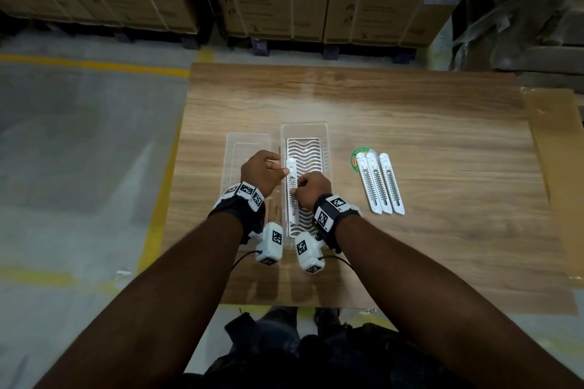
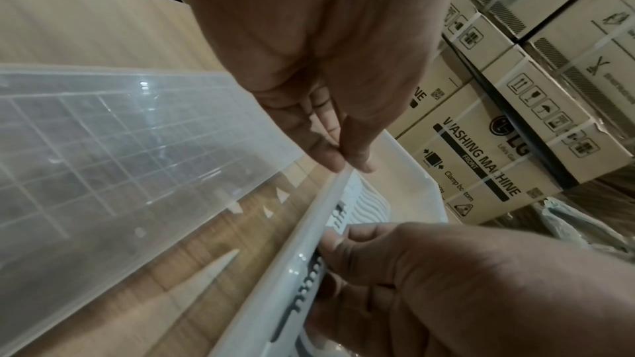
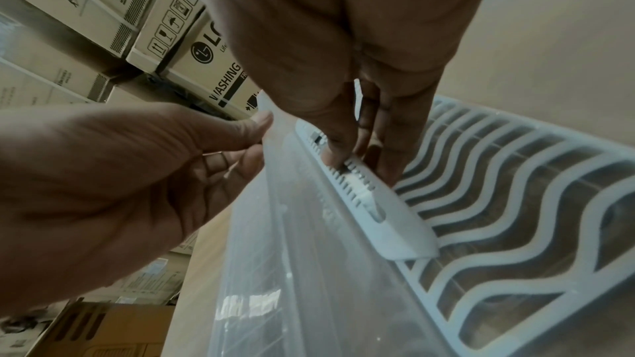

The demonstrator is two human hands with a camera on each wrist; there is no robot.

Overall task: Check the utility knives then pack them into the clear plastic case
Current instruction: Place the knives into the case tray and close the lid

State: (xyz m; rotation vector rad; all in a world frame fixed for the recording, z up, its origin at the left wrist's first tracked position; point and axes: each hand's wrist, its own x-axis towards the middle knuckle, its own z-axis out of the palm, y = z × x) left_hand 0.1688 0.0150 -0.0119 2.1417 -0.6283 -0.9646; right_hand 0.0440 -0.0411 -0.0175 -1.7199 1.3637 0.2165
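Right hand point(image 1: 311, 188) pinches a white plastic utility knife point(image 1: 292, 191) inside the clear plastic case point(image 1: 325, 148); left hand point(image 1: 260, 172), at nine o'clock, pinches the case rim

Table point(image 1: 410, 110) — case point(image 1: 305, 131), lid point(image 1: 248, 139), knives point(image 1: 380, 183).

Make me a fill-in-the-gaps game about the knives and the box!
1. ____ knives lie side by side on the table.
2. The right hand holds a knife inside the clear ____.
3. The lid lies to the ____ of the case.
Missing words: three; case; left
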